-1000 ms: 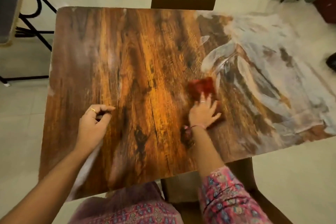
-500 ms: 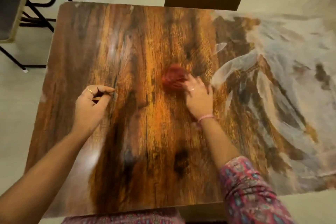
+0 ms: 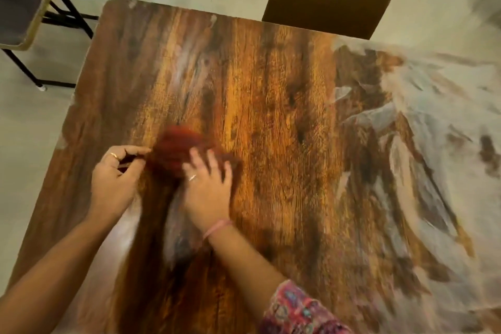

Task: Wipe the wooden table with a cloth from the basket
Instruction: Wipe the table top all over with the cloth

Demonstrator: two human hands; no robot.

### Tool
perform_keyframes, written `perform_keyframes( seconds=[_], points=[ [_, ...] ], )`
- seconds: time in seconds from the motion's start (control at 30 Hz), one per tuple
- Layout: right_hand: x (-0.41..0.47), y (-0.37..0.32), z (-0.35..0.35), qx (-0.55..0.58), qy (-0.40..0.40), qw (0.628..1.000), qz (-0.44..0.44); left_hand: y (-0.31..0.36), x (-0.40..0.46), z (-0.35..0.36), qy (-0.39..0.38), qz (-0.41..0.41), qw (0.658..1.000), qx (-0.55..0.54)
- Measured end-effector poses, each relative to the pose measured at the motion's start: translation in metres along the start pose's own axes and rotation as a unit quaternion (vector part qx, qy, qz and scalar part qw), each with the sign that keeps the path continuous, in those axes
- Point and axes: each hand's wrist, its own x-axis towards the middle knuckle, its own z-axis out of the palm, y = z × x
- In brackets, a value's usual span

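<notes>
Right hand (image 3: 208, 192), fingers (image 3: 195, 156) spread flat on red cloth (image 3: 177, 148) to press it against wooden bench (image 3: 271, 116); left hand (image 3: 113, 182), fingers loosely curled, empty, bracing nearby.

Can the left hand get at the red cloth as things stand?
Probably yes. The left hand rests on the wooden table with its fingertips right beside the red cloth; nothing lies between. The right hand presses on the cloth's other side.

Brown wood-grain bench (image 3: 271, 116) top bare at far side, centre, near R. Only obstacles mid-left: crumpled red cloth (image 3: 179, 149), left hand (image 3: 113, 182) just beside, right hand (image 3: 208, 192) on it. White smeared film (image 3: 433, 157) over R part, flat.
</notes>
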Motion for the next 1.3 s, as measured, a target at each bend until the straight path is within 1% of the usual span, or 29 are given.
perform_keyframes(
  seconds=[0.03, 0.07, 0.1, 0.17, 0.2, 0.23, 0.27, 0.3, 0.37, 0.43, 0.53, 0.63, 0.67, 0.73, 0.83, 0.87, 0.9, 0.93, 1.0, 1.07, 1.17, 1.3],
  points=[
    [-0.013, -0.016, 0.013, 0.017, -0.081, 0.991, -0.109, 0.002, 0.002, 0.0, 0.01, 0.003, 1.0, -0.007],
    [-0.028, -0.031, 0.03, 0.017, -0.144, 0.968, -0.207, 0.004, 0.005, 0.001, 0.015, 0.008, 1.0, -0.007],
    [-0.034, -0.038, 0.034, 0.0, -0.205, 0.942, -0.265, 0.007, 0.007, 0.001, 0.016, 0.015, 1.0, -0.004],
    [-0.004, -0.025, 0.029, -0.041, -0.205, 0.925, -0.317, 0.01, 0.013, 0.002, 0.013, 0.029, 0.999, -0.003],
    [0.02, -0.014, 0.028, -0.057, -0.193, 0.922, -0.332, 0.01, 0.015, 0.004, 0.012, 0.036, 0.999, 0.002],
    [0.044, -0.004, 0.024, -0.049, -0.194, 0.923, -0.328, 0.01, 0.017, 0.006, 0.009, 0.041, 0.999, 0.008],
    [0.07, 0.009, 0.023, -0.046, -0.183, 0.934, -0.304, 0.01, 0.018, 0.007, 0.005, 0.043, 0.999, 0.013],
    [0.098, 0.026, 0.017, -0.035, -0.167, 0.953, -0.25, 0.011, 0.018, 0.009, 0.0, 0.042, 0.999, 0.011],
    [0.143, 0.075, -0.001, -0.031, -0.106, 0.987, -0.118, 0.013, 0.017, 0.012, -0.008, 0.044, 0.999, 0.002],
    [0.171, 0.135, -0.025, -0.033, -0.069, 0.997, 0.007, 0.012, 0.014, 0.012, -0.016, 0.048, 0.999, 0.006],
    [0.173, 0.219, -0.061, -0.005, -0.036, 0.982, 0.186, 0.007, 0.012, 0.012, -0.02, 0.038, 0.999, 0.009],
    [0.153, 0.271, -0.083, 0.017, -0.006, 0.937, 0.349, 0.001, 0.01, 0.012, -0.03, 0.034, 0.999, 0.013],
    [0.147, 0.28, -0.087, 0.017, 0.002, 0.923, 0.385, 0.0, 0.01, 0.011, -0.035, 0.035, 0.999, 0.011],
    [0.141, 0.286, -0.093, 0.014, 0.017, 0.902, 0.432, 0.0, 0.009, 0.01, -0.044, 0.033, 0.998, -0.002],
    [0.155, 0.268, -0.095, 0.043, 0.03, 0.883, 0.466, -0.002, 0.01, 0.001, -0.042, 0.026, 0.999, -0.019],
    [0.163, 0.256, -0.095, 0.055, 0.03, 0.881, 0.47, -0.004, 0.01, -0.002, -0.038, 0.024, 0.999, -0.024],
    [0.173, 0.241, -0.092, 0.064, 0.026, 0.886, 0.459, -0.007, 0.011, -0.008, -0.03, 0.021, 0.999, -0.029],
    [0.184, 0.223, -0.086, 0.065, 0.018, 0.899, 0.433, -0.01, 0.012, -0.014, -0.022, 0.016, 0.999, -0.035],
    [0.206, 0.175, -0.064, 0.056, -0.014, 0.934, 0.353, -0.018, 0.013, -0.026, -0.008, 0.001, 0.999, -0.046],
    [0.222, 0.119, -0.036, 0.047, -0.044, 0.958, 0.28, -0.025, 0.015, -0.038, 0.008, -0.008, 0.998, -0.057],
    [0.226, 0.035, 0.003, 0.043, -0.068, 0.977, 0.199, -0.038, 0.021, -0.061, 0.035, -0.027, 0.996, -0.072],
    [0.211, -0.056, 0.035, 0.029, -0.114, 0.987, 0.106, -0.057, 0.031, -0.084, 0.06, -0.058, 0.991, -0.1]
  ],
)
